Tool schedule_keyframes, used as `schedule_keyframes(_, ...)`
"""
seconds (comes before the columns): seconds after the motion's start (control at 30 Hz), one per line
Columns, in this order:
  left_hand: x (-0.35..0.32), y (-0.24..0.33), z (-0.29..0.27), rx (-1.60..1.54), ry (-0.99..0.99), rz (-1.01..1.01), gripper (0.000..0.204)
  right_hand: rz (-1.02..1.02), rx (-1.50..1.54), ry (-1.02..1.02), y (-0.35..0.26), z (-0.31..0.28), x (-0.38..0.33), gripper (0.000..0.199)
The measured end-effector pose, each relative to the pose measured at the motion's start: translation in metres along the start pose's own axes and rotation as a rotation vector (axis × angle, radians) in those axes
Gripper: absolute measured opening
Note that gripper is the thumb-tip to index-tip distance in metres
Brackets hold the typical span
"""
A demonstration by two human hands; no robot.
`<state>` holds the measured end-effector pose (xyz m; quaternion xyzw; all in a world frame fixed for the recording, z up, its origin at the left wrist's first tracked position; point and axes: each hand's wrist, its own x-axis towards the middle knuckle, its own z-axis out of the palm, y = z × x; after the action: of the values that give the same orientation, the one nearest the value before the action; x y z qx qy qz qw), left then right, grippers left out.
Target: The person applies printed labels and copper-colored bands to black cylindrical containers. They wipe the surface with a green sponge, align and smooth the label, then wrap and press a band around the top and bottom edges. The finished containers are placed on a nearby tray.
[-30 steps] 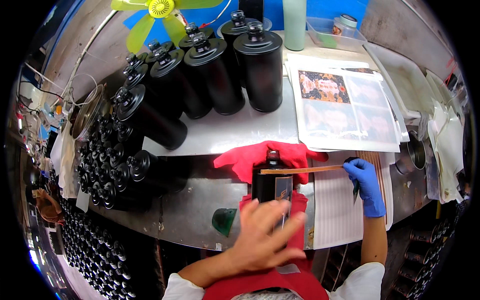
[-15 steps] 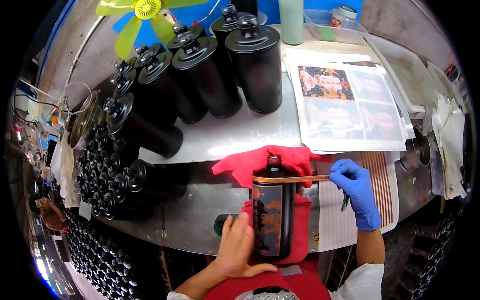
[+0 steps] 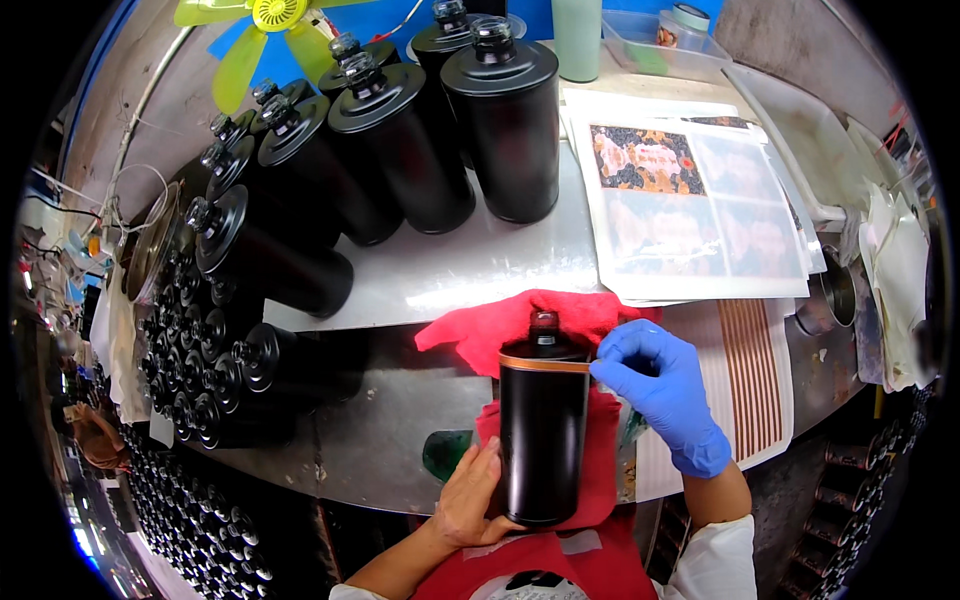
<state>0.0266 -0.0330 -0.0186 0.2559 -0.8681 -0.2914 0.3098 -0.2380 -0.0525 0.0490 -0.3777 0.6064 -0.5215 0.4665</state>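
Observation:
A glossy black bottle [image 3: 543, 440] with a clear glass neck stands before me on a red cloth [image 3: 480, 328], its plain side showing. Around its shoulder lies a thin copper-coloured strip [image 3: 540, 366]. My right hand [image 3: 665, 390], in a blue glove, pinches the strip's end close against the bottle's right edge. Beneath the glove shows a dark green sliver [image 3: 632, 426], its kind unclear. My bare left hand [image 3: 472, 497] holds the bottle low down, fingers along its left side and thumb at the base. Beside those fingers lies a dark green piece [image 3: 446, 453].
Several black bottles [image 3: 500, 130] stand on the metal shelf behind, with more crowded at left [image 3: 290, 365]. Printed sheets [image 3: 655, 245] lie back right; a striped strip sheet [image 3: 750, 385] lies right of my glove. A yellow-green fan [image 3: 278, 14] stands back left.
The bottle has turned, so its printed design no longer shows. My right hand has moved left to the bottle, and the strip's free length has wrapped on. My left hand now touches the bottle's side.

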Motion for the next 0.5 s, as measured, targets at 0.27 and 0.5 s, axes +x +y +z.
schedule_keyframes(0.27,0.030,0.040,0.001,0.312,-0.135,0.044,0.053,-0.001,-0.015,-0.051,-0.014,0.005,-0.003,0.006)
schedule_keyframes(0.5,0.033,0.037,0.006,0.393,-0.163,0.095,0.042,-0.034,-0.074,-0.027,-0.017,0.002,0.001,0.006)
